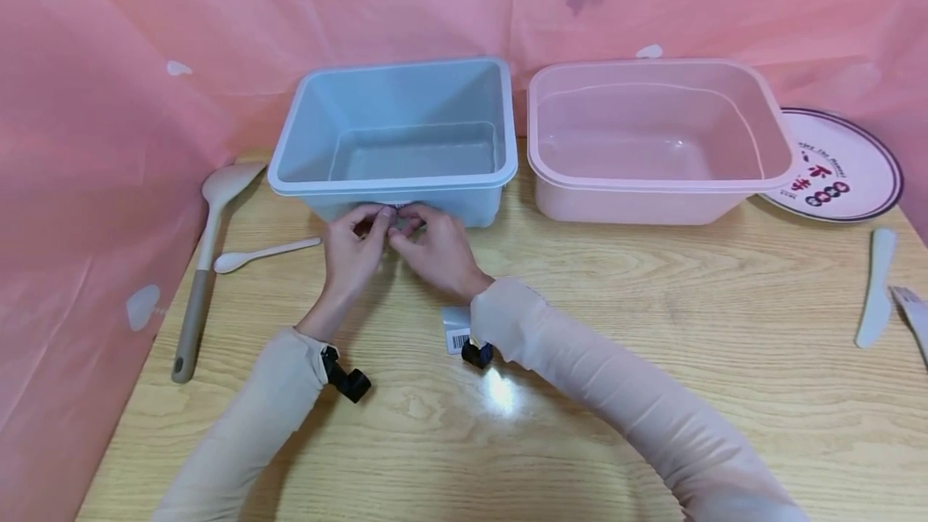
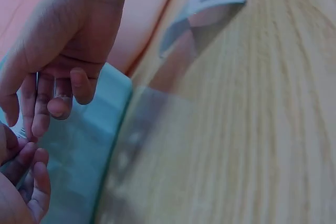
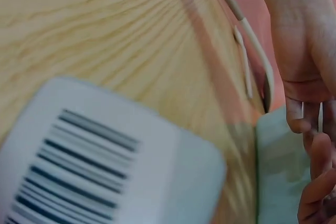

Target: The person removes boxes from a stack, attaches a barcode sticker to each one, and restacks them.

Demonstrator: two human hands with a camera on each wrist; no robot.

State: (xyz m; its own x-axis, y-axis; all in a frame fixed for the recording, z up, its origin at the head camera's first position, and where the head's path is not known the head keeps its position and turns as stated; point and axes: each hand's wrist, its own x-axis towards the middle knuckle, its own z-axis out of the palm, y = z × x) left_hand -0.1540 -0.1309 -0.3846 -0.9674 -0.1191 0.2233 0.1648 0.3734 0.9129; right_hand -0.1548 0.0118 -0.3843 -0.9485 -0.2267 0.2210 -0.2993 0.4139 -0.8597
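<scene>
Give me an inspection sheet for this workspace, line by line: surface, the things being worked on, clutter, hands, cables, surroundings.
Surface: wooden table, with a light glare near the middle.
Things in hand: blue tub, upright; both hands meet at its front wall, pinching something small I cannot make out.
Clutter: pink tub, plate, large spoon, small spoon, pale knife, fork, barcode label.
Hands: left hand and right hand, fingers curled, fingertips touching.
Cables: nothing seen.
Surroundings: pink curtain behind and to the left.
</scene>
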